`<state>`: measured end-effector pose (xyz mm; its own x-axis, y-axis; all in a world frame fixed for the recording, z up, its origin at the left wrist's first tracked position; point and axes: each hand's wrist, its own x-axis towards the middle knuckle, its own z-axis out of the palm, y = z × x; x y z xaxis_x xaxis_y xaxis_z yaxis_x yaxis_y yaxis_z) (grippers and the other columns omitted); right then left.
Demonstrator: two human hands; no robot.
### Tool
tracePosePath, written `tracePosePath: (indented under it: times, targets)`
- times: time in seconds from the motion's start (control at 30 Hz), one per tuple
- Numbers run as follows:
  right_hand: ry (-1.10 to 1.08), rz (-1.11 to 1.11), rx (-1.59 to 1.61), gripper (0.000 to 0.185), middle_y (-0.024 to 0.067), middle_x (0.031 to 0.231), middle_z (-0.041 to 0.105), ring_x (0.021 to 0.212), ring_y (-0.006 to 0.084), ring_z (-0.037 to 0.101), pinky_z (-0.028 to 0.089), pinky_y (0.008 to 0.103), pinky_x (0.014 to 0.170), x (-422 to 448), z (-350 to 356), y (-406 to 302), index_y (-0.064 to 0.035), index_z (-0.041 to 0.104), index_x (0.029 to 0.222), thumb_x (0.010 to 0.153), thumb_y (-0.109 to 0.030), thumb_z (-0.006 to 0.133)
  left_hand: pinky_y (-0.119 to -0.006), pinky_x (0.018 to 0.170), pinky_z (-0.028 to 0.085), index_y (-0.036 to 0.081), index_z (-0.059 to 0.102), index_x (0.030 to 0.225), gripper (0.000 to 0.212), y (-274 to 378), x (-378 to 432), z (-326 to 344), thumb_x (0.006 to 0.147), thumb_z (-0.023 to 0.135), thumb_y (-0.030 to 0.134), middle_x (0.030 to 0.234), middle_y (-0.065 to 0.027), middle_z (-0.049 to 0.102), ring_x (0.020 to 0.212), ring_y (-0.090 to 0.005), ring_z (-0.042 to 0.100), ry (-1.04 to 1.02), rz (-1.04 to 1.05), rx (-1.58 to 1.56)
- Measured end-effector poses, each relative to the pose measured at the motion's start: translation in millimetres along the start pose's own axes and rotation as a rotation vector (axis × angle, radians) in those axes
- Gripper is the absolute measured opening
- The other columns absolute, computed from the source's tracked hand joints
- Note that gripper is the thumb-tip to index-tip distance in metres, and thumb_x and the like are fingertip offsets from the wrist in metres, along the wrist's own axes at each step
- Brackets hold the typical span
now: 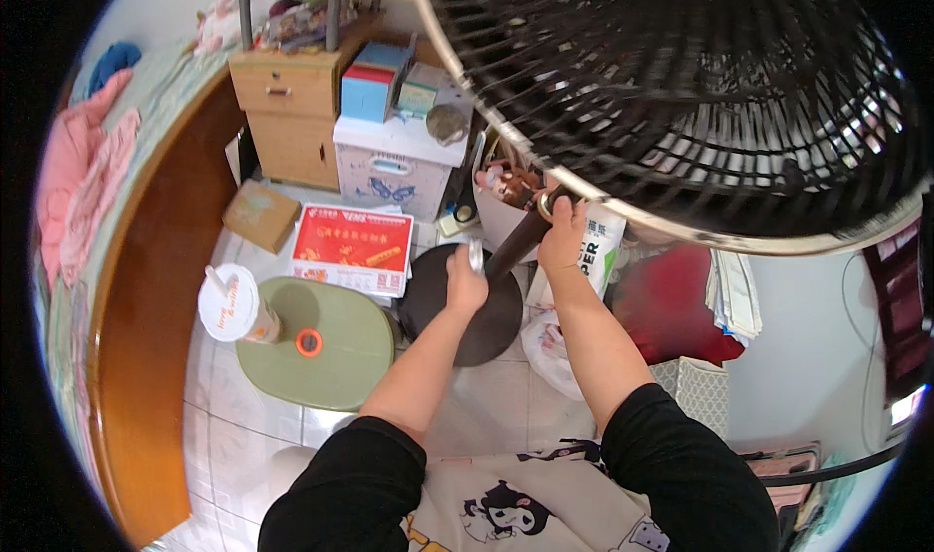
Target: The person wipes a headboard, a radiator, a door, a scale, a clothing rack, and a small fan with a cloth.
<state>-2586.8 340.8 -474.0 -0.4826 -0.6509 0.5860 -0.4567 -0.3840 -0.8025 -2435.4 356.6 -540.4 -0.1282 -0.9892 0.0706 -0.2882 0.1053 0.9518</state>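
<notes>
A large pedestal fan with a black wire grille and pale rim (511,138) leans over the upper right of the view. Its dark pole (516,245) slants down to a round black base (438,297) on the tiled floor. My right hand (562,235) grips the top of the pole, close under the fan's rim. My left hand (465,282) is lower, beside the pole, with a small whitish or clear object (476,256) at its fingers; blur hides what this is and whether the hand also touches the pole.
On the left, a green plastic stool (328,355) bears a lidded cup with a straw (232,304). Beyond are a red printed box (353,238), a cardboard box (261,215) and a white storage box (390,180). A plastic bag (547,355) lies near my right forearm; a wooden bed frame (146,333) borders the left.
</notes>
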Motion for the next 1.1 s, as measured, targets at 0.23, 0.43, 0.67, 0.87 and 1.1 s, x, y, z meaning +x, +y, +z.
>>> tracePosePath:
  times: [0.23,0.43,0.67,0.87,1.1]
  targets:
    - [-0.054,0.152,0.517,0.046,0.0079,0.093,0.057,0.081,0.0163,0.056,0.045,0.0285,0.074,3,16,-61,-0.0039,0.045,0.109,0.086,-0.041,0.059,-0.036,0.087,0.042,0.002,0.054,0.109,0.039,42,11,-3,0.072,0.043,-0.006,0.104,-0.0194,0.056,0.099,-0.0361,0.054,0.103,0.345,-0.413]
    - [-0.041,0.085,0.446,0.04,0.0091,0.086,0.057,0.073,0.0202,0.057,0.05,0.0339,0.066,5,20,-72,-0.005,0.044,0.099,0.089,-0.043,0.051,-0.039,0.089,0.044,0.005,0.062,0.104,0.039,-71,1,36,0.071,0.044,-0.006,0.104,-0.0171,0.06,0.1,-0.0339,0.056,0.097,0.061,-0.245]
    - [-0.012,0.096,0.445,0.043,0.011,0.085,0.055,0.07,0.0225,0.057,0.049,0.0342,0.062,6,11,-64,-0.0044,0.043,0.102,0.089,-0.046,0.048,-0.043,0.084,0.046,0.009,0.059,0.104,0.022,-119,4,24,0.084,0.048,0.009,0.115,-0.0175,0.053,0.106,-0.0368,0.052,-0.041,-0.211,0.187]
    - [-0.087,0.064,0.41,0.044,0.0113,0.086,0.055,0.07,0.0226,0.057,0.05,0.0353,0.064,9,11,-65,-0.0039,0.043,0.101,0.088,-0.046,0.048,-0.042,0.096,0.039,0.001,0.051,0.122,0.038,-171,-18,43,0.087,0.042,0.016,0.136,-0.0156,0.04,0.124,-0.0362,0.036,-0.3,-0.404,0.715]
    - [-0.104,0.09,0.469,0.04,0.0109,0.089,0.055,0.075,0.0211,0.056,0.05,0.0342,0.068,5,43,-73,-0.004,0.044,0.105,0.086,-0.037,0.056,-0.042,0.098,0.036,0.006,0.046,0.13,0.048,-254,-125,76,0.083,0.046,0.017,0.139,-0.018,0.034,0.126,-0.0408,0.032,-0.227,-0.084,0.776]
